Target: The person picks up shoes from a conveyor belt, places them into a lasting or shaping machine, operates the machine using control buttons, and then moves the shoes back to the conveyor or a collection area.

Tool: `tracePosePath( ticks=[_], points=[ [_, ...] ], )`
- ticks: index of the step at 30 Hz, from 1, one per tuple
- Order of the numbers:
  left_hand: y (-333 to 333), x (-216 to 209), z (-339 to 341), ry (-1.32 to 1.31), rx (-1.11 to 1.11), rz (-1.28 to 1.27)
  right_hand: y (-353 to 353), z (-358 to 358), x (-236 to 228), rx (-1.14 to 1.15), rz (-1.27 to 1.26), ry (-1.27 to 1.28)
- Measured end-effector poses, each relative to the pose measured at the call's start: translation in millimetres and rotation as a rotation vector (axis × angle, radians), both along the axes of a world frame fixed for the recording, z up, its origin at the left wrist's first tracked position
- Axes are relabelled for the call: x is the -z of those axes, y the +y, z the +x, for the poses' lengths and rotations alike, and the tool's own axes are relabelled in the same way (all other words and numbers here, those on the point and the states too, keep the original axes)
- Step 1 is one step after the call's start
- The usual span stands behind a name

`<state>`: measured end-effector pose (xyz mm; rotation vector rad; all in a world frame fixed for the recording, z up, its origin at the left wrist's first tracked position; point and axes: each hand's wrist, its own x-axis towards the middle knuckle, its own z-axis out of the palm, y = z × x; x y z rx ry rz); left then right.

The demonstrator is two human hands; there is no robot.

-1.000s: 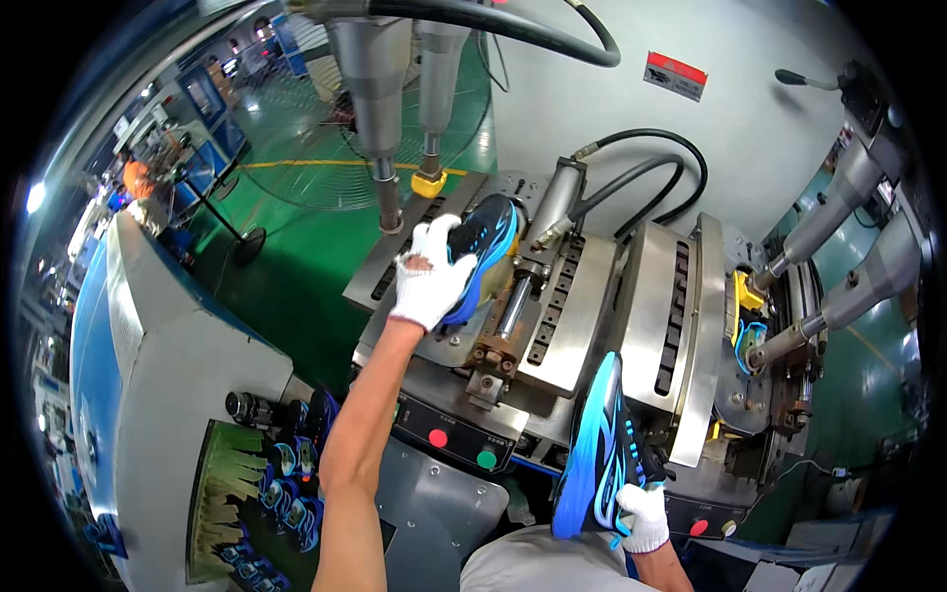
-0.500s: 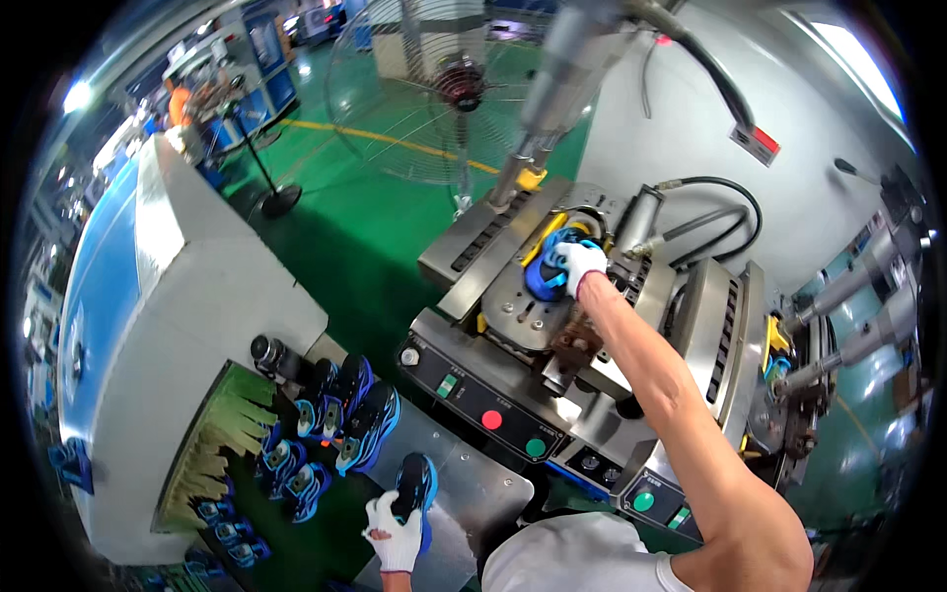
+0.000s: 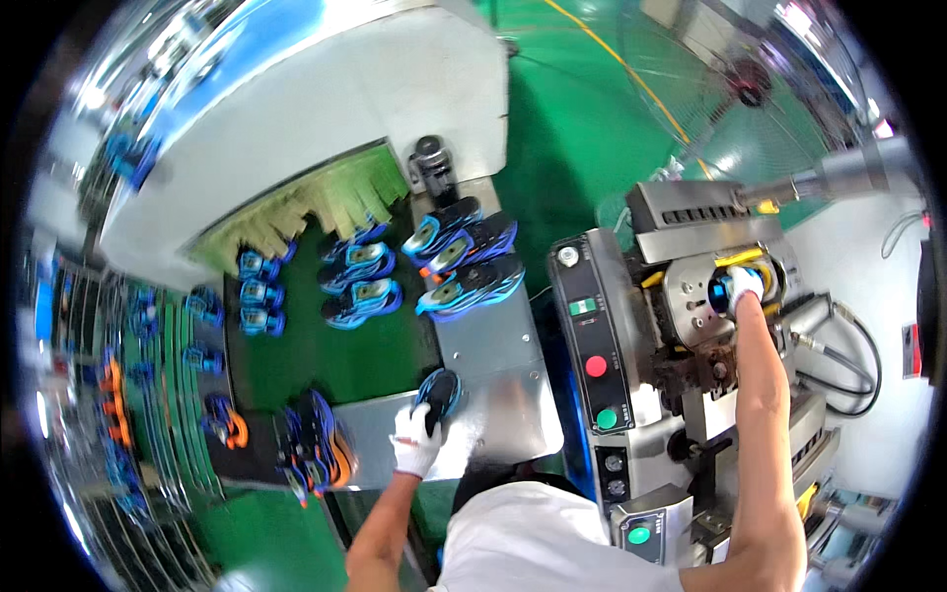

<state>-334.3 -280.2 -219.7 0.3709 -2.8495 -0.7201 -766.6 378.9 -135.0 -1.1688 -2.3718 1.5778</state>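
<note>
My left hand, in a white glove, grips the rear end of a black and blue shoe lying on the metal ledge. Far over on the right, my right arm is stretched out to the machine. There my right hand, also gloved, is closed around a blue shoe on the machine's metal plate. Part of that shoe and some fingers are hidden by the glove. Several more black and blue shoes rest at the corner of the ledge, ahead of my left hand.
A dark green conveyor belt carries rows of blue shoes out from a fringed opening. Shoes with orange soles stand at its near left. The machine's button panel lies between my hands. A large fan stands beyond.
The view has swung left, bringing more of the conveyor and racks into sight. Both hands stay at their shoes, the left on the ledge and the right at the machine.
</note>
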Motion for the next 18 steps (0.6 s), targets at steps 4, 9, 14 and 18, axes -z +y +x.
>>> tracePosePath(
  ticks=[4, 9, 14, 18],
  points=[
    [10, -6, -25, 0.053, 0.071, 0.033, -4, 54, -62, 0.029, 0.007, 0.213],
    [-7, -29, -1, 0.016, 0.008, 0.068, -283, 243, -155, -0.465, 0.469, 0.408],
    [-17, -49, -18, -0.106, 0.245, 0.254, -330, 340, -15, -0.736, 1.478, -0.351],
    [-62, -66, -58, -0.263, 0.448, 0.614, -333, 349, -9, -0.706, 1.09, -0.325]
  ],
)
